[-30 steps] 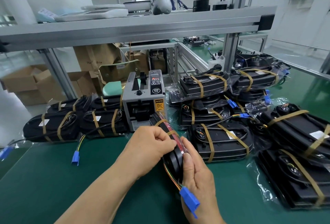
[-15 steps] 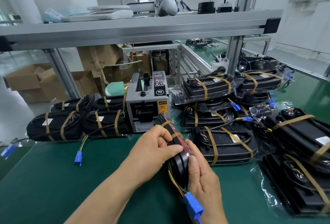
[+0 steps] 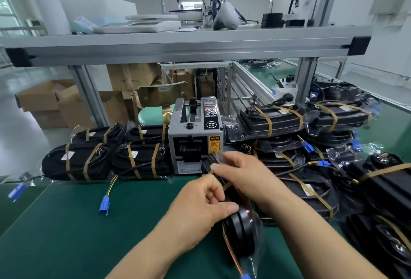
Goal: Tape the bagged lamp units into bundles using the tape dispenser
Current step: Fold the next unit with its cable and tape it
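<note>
The bagged lamp unit stood on edge on the green mat, just in front of the tape dispenser. The person's left hand gripped its near side, fingers curled in and the thumb laid along the round black end. The right hand lay over the far part. Its fingers stretched fairly straight across the top edge onto a tan tape strip. It was blurred and the thumb was hidden, so I could not tell more than that.

To my eye the step in hand was wrapping and smoothing that strip. Doing it well would mean keeping the left grip firm so the bagged parts could not slide apart. The tape should be drawn taut over the edge and rubbed flat down the side, so the plastic did not bunch beneath it. The band should also sit square across, like those on the finished bundles to the left.

The unit's long axis ran away from the person toward the dispenser. Its rounded end pointed back at them, the narrower end sat near the machine's mouth, and the wires trailed down to a blue connector at the near edge.
</note>
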### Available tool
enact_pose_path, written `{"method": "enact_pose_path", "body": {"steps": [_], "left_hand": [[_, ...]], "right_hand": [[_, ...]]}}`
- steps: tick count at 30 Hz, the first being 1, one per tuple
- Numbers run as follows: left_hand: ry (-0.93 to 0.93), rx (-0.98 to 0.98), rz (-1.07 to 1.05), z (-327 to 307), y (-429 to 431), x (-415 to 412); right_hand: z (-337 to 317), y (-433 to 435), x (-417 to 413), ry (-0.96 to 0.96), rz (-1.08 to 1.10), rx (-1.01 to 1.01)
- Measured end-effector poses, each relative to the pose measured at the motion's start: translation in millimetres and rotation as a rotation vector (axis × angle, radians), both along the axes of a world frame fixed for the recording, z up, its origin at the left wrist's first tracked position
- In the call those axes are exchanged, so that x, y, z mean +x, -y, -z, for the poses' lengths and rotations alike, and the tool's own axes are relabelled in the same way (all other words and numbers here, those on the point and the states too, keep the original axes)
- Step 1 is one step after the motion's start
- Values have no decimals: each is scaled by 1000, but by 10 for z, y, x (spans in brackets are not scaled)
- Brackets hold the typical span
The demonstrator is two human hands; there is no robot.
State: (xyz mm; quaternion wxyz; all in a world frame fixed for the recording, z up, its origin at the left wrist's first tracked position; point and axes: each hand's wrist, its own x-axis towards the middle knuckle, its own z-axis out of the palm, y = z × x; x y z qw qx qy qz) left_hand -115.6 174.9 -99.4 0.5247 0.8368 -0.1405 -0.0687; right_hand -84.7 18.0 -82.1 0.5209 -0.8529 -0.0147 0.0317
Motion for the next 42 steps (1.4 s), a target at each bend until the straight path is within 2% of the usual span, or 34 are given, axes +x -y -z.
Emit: {"method": "enact_pose_path", "body": {"steps": [2,3,6,7,9,17,21,25,27,31,33,36,42], "left_hand": [[-61,-65,41,-26,-32,2],[-101,-158,14,-37,-57,41],[-236,-530,-392,-8,-161,370],[-274,-587,-523,15,-194,510],[-341,-610,-646,49,-212,743],[-537,-723,-689,25,-20,1147],[-536,-821,-767,-2,64,1207],[-426,-838,-879,-14,136,1159],[-350,-824,-808,-18,106,1072],[-270,-606,-264,-111,-29,851],[-269,-466,-102,-182,-52,807],[-256,-325,-52,-232,-39,818],[-281,-259,-7,-239,-61,908]], "right_hand": [[61,-77,97,-33,-35,-27],[95,-90,128,-34,-34,-25],[175,-65,156,-15,-7,-25],[190,-54,159,-16,1,-22],[197,-51,148,-7,11,-27],[216,-63,147,16,15,-16],[205,-77,133,28,6,4],[214,-64,128,37,13,18],[219,-59,118,51,32,30],[239,-52,124,52,72,90],[240,-57,121,41,66,118],[232,-64,109,27,53,144],[219,-66,112,9,33,131]]}}
